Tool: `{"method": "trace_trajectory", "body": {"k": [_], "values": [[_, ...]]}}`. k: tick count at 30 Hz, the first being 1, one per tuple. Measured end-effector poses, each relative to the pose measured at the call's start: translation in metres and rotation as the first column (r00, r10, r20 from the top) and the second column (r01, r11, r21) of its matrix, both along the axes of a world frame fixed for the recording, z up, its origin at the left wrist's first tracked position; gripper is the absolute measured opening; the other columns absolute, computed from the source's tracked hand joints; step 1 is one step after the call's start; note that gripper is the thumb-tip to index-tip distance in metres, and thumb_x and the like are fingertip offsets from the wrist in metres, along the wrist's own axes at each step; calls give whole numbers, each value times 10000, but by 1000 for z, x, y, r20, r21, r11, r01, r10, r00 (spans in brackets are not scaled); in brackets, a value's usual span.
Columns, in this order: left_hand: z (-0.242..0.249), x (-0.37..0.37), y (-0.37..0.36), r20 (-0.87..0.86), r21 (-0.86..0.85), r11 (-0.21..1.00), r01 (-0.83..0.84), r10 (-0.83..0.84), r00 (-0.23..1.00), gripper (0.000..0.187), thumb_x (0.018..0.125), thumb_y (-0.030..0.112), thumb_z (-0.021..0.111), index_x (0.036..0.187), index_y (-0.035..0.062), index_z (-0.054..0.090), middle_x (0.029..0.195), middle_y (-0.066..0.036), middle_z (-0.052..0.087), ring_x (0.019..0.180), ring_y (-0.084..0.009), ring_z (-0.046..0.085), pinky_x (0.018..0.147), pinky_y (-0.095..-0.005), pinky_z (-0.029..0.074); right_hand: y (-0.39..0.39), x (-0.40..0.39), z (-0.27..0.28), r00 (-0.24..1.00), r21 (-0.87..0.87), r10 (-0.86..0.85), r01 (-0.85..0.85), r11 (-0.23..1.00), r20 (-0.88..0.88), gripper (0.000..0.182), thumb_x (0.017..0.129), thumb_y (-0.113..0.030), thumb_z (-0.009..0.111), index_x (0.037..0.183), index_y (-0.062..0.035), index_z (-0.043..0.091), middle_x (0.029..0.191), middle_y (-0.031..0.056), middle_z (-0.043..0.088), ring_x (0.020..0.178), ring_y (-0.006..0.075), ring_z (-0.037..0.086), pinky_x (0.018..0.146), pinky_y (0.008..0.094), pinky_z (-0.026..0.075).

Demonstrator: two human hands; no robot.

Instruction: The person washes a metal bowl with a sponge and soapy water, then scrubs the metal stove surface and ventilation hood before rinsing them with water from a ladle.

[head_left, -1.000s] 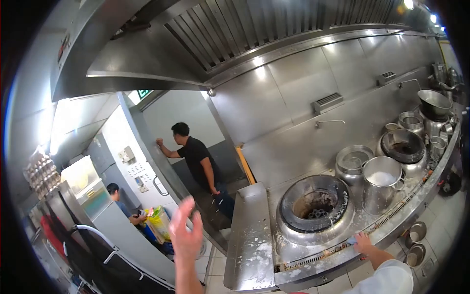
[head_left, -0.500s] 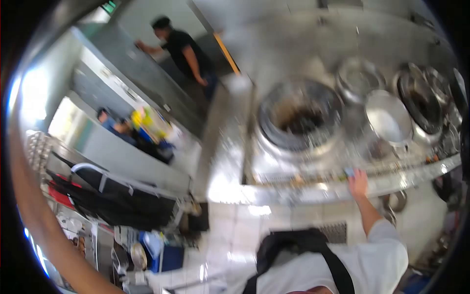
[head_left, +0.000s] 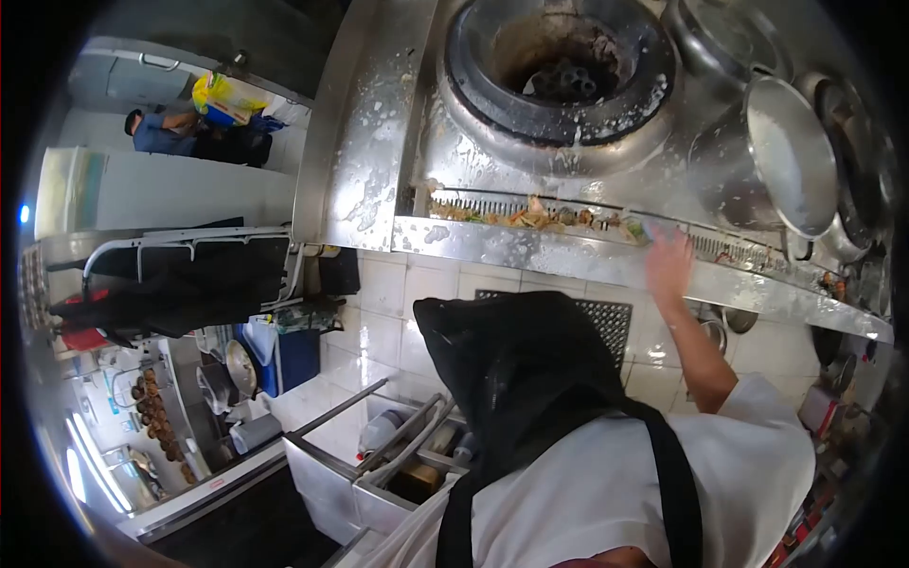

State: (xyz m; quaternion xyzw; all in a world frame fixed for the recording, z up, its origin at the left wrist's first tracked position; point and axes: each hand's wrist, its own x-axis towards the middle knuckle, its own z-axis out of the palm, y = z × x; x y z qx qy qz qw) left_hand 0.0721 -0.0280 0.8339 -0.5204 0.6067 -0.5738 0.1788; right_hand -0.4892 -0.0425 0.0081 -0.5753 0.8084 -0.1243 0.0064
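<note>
My right hand [head_left: 670, 263] reaches to the front gutter [head_left: 739, 248] of a steel wok range. Its fingers are blurred and bunched against a small blue-green piece [head_left: 648, 230] that I cannot make out. Wet food scraps [head_left: 540, 214] lie along the slotted gutter to the left of the hand. Beyond them sits a round black wok burner ring [head_left: 561, 80], splashed with water and foam. To the right of the hand a deep steel pot [head_left: 791, 156] leans tilted on the range. My left hand is out of sight.
A rubber mat [head_left: 606, 327] lies on the tiled floor under the range edge. Behind me stand a steel cabinet with bottles [head_left: 381, 431] and a rack draped with black cloth [head_left: 180, 284]. Another person [head_left: 166, 133] is farther off at the left.
My view has tilted and come closer to the range. The raised arm at the left edge and a standing person in black have left view. My right hand stays at the gutter.
</note>
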Motion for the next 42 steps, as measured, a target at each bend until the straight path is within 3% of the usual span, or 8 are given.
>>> {"method": "trace_trajectory", "body": {"k": [6, 10, 13, 18, 20, 21, 28, 42], "values": [[46, 12, -51, 13, 101, 994, -46, 45, 999, 415, 953, 241, 584, 1295, 9, 552, 1191, -199, 636, 1113, -318, 614, 954, -415, 495, -1, 5, 4, 990, -3, -92, 93, 996, 108, 493, 871, -205, 609, 1358, -258, 551, 1339, 170, 496, 1237, 373, 463, 1017, 517, 373], [127, 13, -126, 7, 173, 979, -106, 106, 994, 426, 950, 250, 587, 1296, 3, 549, 1197, -203, 631, 1119, -323, 610, 957, -419, 492, -20, 1, 25, 948, 535, -251, 111, 838, 197, 523, 881, -259, 618, 1390, -284, 504, 1377, 148, 475, 1284, 347, 432, 1088, 497, 320], [117, 5, -154, -47, 213, 967, -141, 155, 987, 436, 948, 257, 590, 1296, -1, 547, 1202, -207, 627, 1124, -326, 606, 960, -422, 490, -31, -3, 41, 965, 556, -235, 132, 820, 117, 529, 877, -313, 632, 1389, -295, 501, 1361, 130, 486, 1235, 314, 463, 1121, 485, 304], [-10, -44, -177, -227, 435, 878, -202, 323, 919, 451, 945, 269, 595, 1297, -8, 543, 1210, -213, 621, 1133, -331, 601, 963, -427, 486, -33, -17, 34, 932, 567, -311, 158, 809, 184, 505, 858, -302, 640, 1349, -282, 526, 1316, 132, 516, 1204, 312, 487, 1086, 485, 336], [-68, -58, -173, -295, 571, 789, -225, 454, 841, 457, 944, 274, 597, 1297, -10, 542, 1213, -215, 618, 1136, -333, 599, 965, -429, 484, -34, -19, 36, 919, 406, -255, 118, 906, 300, 504, 826, -287, 653, 1317, -266, 542, 1273, 135, 545, 1188, 327, 506, 1048, 491, 362], [-94, -63, -172, -317, 635, 738, -227, 517, 795, 460, 943, 277, 597, 1298, -12, 541, 1215, -216, 617, 1137, -334, 597, 966, -430, 484, -32, -19, 29, 947, 194, -201, 154, 969, 252, 503, 744, -217, 690, 1230, -257, 566, 1220, 104, 535, 1073, 298, 537, 876, 488, 428], [-211, -94, -215, -310, 866, 481, -136, 730, 610, 483, 939, 293, 604, 1299, -21, 536, 1226, -224, 608, 1149, -341, 590, 971, -436, 478, -29, -16, 22, 901, 382, -319, 195, 903, 295, 504, 784, -286, 678, 1270, -261, 549, 1289, 115, 526, 1225, 319, 508, 1053, 524, 365], [-202, -95, -343, -239, 889, 429, -159, 732, 637, 530, 930, 327, 617, 1301, -41, 527, 1248, -240, 591, 1172, -355, 574, 982, -450, 468, -24, -10, 16, 790, 396, -498, 354, 847, 358, 473, 785, -320, 659, 1232, -189, 581, 1227, 136, 602, 1182, 334, 554, 1028, 515, 401]]}}
